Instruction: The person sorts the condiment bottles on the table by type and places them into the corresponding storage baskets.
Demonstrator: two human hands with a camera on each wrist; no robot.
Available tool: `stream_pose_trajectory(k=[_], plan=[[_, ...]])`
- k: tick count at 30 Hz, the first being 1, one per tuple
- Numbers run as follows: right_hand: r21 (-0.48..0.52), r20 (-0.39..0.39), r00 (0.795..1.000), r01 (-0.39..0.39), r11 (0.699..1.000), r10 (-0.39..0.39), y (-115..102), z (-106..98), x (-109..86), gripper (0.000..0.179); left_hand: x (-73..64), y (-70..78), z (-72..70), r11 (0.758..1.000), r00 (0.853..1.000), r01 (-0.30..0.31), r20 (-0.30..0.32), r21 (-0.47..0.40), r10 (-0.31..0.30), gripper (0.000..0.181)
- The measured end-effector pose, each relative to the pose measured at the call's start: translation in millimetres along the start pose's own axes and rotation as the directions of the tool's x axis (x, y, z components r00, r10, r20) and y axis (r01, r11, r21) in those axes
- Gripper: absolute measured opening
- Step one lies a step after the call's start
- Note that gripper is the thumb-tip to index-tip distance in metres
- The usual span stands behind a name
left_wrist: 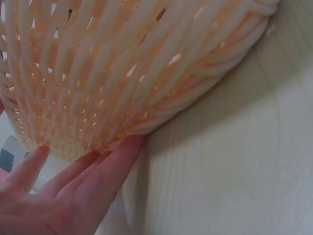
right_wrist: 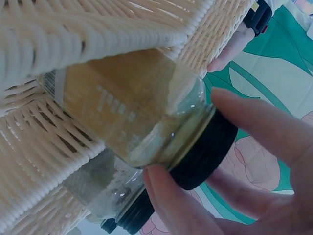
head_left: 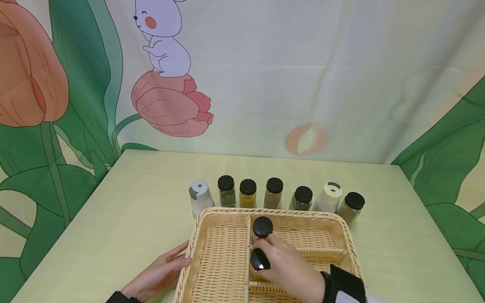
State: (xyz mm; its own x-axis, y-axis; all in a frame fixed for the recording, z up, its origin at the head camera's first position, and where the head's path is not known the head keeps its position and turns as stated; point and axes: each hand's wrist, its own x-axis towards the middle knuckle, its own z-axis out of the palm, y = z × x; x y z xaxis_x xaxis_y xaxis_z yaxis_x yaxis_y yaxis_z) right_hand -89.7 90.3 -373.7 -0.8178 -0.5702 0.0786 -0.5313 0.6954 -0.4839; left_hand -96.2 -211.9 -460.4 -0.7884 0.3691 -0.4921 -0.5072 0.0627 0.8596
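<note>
My right hand [head_left: 288, 267] is over the middle of a wicker basket [head_left: 223, 256] and pinches a spice jar [head_left: 259, 259] near its black lid. The right wrist view shows that jar [right_wrist: 132, 107] as clear glass with yellowish-brown powder, tilted within a woven compartment; thumb and fingers [right_wrist: 264, 122] grip below and around the lid. Just behind it stands another black-lidded jar [head_left: 262, 227], its contents greyish in the right wrist view. At the basket's left side, my left hand [head_left: 159, 273] touches the outer wall with extended fingers, also visible in the left wrist view.
Behind the basket stands a row of several jars: a grey-and-white-capped shaker [head_left: 200, 195], black-lidded spice jars such as a yellow one [head_left: 248, 198], and a cream-capped shaker [head_left: 329, 198]. Woven dividers [head_left: 322, 254] split the basket. A printed curtain [head_left: 246, 84] hangs behind the table [head_left: 144, 202].
</note>
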Motion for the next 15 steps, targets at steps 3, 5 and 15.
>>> stream_pose_trajectory(k=[3, 5, 15], plan=[[0.007, 0.002, 1.0, 0.007, 1.0, -0.007, 1.0, 0.3, -0.1, 0.042, -0.1, 0.3, 0.2, 1.0, 1.0, 0.004, -0.006, 0.001, -0.004, 0.076], [0.029, 0.008, 1.0, -0.008, 1.0, 0.007, 1.9, 0.2, 0.0, 0.04, -0.3, 0.3, 0.3, 1.0, 1.0, 0.007, -0.011, 0.003, -0.007, 0.077], [0.079, 0.027, 0.999, -0.037, 0.996, 0.035, 2.4, -8.9, -0.9, 0.036, -0.8, 0.1, -0.1, 1.0, 1.0, 0.001, -0.007, 0.007, -0.001, 0.077]])
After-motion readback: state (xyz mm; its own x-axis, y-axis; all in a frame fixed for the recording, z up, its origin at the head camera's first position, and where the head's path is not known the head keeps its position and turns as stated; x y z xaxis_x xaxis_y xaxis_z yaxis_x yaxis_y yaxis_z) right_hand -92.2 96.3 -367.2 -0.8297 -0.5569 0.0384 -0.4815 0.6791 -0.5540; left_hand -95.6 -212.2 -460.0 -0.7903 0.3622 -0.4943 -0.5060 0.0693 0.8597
